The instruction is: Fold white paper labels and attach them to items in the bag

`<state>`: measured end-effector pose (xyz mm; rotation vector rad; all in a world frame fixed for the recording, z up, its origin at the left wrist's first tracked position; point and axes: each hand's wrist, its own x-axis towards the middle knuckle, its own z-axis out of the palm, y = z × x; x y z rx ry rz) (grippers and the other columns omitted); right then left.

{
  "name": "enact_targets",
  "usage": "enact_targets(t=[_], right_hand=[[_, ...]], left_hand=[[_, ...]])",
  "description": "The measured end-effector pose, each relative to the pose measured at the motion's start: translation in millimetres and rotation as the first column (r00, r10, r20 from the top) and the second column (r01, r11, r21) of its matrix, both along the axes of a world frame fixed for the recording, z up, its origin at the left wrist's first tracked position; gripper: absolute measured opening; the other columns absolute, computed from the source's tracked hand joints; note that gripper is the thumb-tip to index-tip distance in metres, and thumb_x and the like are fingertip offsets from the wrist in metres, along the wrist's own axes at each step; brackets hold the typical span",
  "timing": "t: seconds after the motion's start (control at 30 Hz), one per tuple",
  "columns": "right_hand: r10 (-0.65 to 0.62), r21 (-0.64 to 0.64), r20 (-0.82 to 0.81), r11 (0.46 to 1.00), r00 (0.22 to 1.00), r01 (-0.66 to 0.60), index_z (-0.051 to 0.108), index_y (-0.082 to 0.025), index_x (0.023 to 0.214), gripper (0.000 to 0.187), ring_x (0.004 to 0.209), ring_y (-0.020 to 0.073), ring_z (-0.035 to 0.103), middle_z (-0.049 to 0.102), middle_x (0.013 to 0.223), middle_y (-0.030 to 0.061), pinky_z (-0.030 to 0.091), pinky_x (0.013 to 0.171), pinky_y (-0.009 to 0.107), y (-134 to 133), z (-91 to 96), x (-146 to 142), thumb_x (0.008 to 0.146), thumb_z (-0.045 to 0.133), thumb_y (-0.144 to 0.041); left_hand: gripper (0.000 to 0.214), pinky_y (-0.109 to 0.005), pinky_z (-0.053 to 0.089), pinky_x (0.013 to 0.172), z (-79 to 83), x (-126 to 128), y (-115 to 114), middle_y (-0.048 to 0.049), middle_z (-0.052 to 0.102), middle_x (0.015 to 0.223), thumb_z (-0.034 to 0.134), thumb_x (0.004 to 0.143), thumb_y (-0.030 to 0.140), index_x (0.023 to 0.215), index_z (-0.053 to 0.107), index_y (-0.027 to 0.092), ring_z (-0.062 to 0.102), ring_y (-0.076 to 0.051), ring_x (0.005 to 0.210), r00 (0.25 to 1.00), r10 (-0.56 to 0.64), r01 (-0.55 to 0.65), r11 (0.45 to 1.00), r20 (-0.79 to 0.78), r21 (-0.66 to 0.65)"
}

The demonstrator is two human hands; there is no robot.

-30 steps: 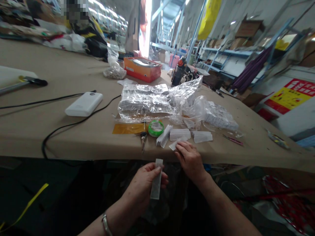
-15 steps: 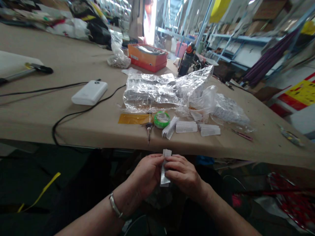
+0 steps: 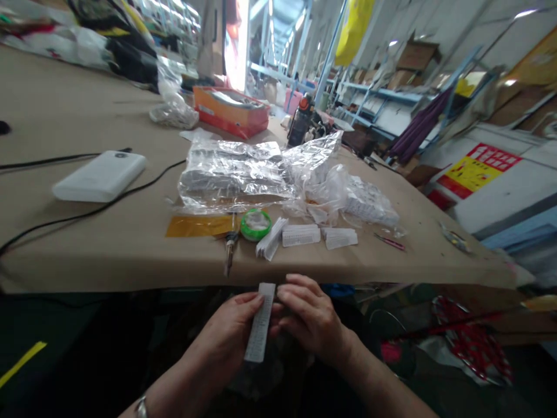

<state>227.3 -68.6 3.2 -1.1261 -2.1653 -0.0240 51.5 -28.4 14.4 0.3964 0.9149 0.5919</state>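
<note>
My left hand pinches a narrow white printed strip between thumb and fingers, held upright at a slight tilt below the table's front edge. Just right of it, my right hand is raised with its fingers loosely bent and apart, off the strip's face; its thumb is mostly hidden. On the table ahead lie one fanned stack of white strips and two flatter stacks, a middle stack and a right stack. Beside them sits a green-rimmed roll.
A slim pointed tool overhangs the table edge near an amber strip. Behind lie clear plastic packaging, an orange box and a dark bottle. A white power bank and cable are left; tweezers are right.
My right hand has come off the strip and moved slightly right. The strip, in my left hand, now shows its printed face. The whole view has turned to the right.
</note>
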Motion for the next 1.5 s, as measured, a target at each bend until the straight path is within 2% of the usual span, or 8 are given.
enact_targets(t=[0.07,0.13,0.23,0.33,0.5,0.7,0.9,1.5], right_hand=[[-0.290,0.031,0.040,0.957,0.956,0.289,0.042,-0.014,0.131,0.047,0.126,0.0286,0.042,0.056,0.123,0.0151,0.041,0.101,0.049,7.9,1.8,27.1,0.090,0.048,-0.036],[-0.551,0.050,0.116,0.834,0.826,0.550,0.038,-0.007,0.134,0.061,0.128,0.0348,0.037,0.048,0.131,0.0219,0.036,0.102,0.056,15.5,1.0,55.6,0.088,0.048,-0.046],[-0.625,0.021,0.270,0.764,0.732,0.645,0.046,-0.007,0.130,0.063,0.124,0.0379,0.041,0.049,0.131,0.0221,0.036,0.099,0.058,20.1,-5.8,86.7,0.086,0.050,-0.051],[-0.553,0.009,0.285,0.818,0.783,0.575,0.054,-0.013,0.124,0.045,0.120,0.0317,0.047,0.056,0.126,0.0163,0.038,0.100,0.051,15.6,-13.3,100.8,0.089,0.049,-0.042],[-0.457,0.019,-0.012,0.889,0.889,0.457,0.065,-0.020,0.099,0.019,0.103,0.0226,0.061,0.067,0.103,0.0091,0.048,0.091,0.041,4.8,-12.5,97.6,0.090,0.048,-0.022],[-0.167,-0.030,-0.300,0.986,0.939,0.166,0.062,-0.022,0.098,0.018,0.108,0.0219,0.059,0.066,0.103,0.0073,0.049,0.092,0.041,-9.2,-6.9,22.2,0.086,0.052,-0.012],[0.130,0.029,-0.108,0.991,0.986,-0.127,0.064,-0.017,0.093,0.014,0.109,0.0218,0.058,0.068,0.096,0.0092,0.047,0.094,0.041,-14.5,-18.1,-35.3,0.085,0.054,-0.011],[0.125,0.029,0.045,0.992,0.991,-0.127,0.064,-0.014,0.091,0.016,0.114,0.0204,0.055,0.069,0.099,0.0102,0.045,0.098,0.038,-11.4,-18.3,-40.3,0.088,0.049,-0.010]], left_hand=[[0.006,-0.029,0.054,0.060,2.8,0.7,0.9,-0.0099,0.070,0.071,0.058,0.081,0.011,0.086,0.060,0.009,0.065,-0.015,0.057,0.997,-0.002,0.001,1.000,-0.083,-0.012],[0.004,-0.030,0.055,0.060,5.0,1.7,1.3,-0.0106,0.071,0.071,0.056,0.082,0.011,0.086,0.058,0.009,0.066,-0.016,0.057,0.991,-0.003,0.001,1.000,-0.135,-0.011],[0.004,-0.029,0.055,0.058,6.6,3.1,0.2,-0.0112,0.071,0.071,0.056,0.082,0.010,0.086,0.057,0.009,0.066,-0.016,0.056,0.986,-0.019,0.017,1.000,-0.167,-0.013],[0.004,-0.028,0.055,0.057,6.6,3.6,-1.3,-0.0125,0.071,0.073,0.055,0.082,0.010,0.086,0.057,0.008,0.065,-0.015,0.055,0.981,-0.033,0.032,0.999,-0.191,-0.006],[0.004,-0.028,0.055,0.056,5.0,4.7,-1.3,-0.0128,0.070,0.072,0.054,0.083,0.010,0.085,0.057,0.008,0.065,-0.016,0.054,0.979,-0.047,0.044,0.999,-0.197,-0.016],[0.008,-0.029,0.054,0.057,2.4,6.2,-3.9,-0.0117,0.070,0.071,0.056,0.081,0.012,0.084,0.061,0.007,0.064,-0.016,0.053,0.993,-0.022,0.022,1.000,-0.112,0.006],[0.007,-0.020,0.045,0.047,-8.1,0.7,-3.3,-0.0086,0.067,0.062,0.057,0.074,0.004,0.072,0.065,0.006,0.059,-0.012,0.049,0.994,0.074,-0.079,0.995,0.076,0.062],[0.014,-0.018,0.044,0.047,-9.4,-4.6,-5.0,-0.0060,0.065,0.059,0.058,0.072,0.002,0.062,0.064,0.008,0.058,-0.010,0.050,0.972,0.186,-0.189,0.982,0.145,0.003]])
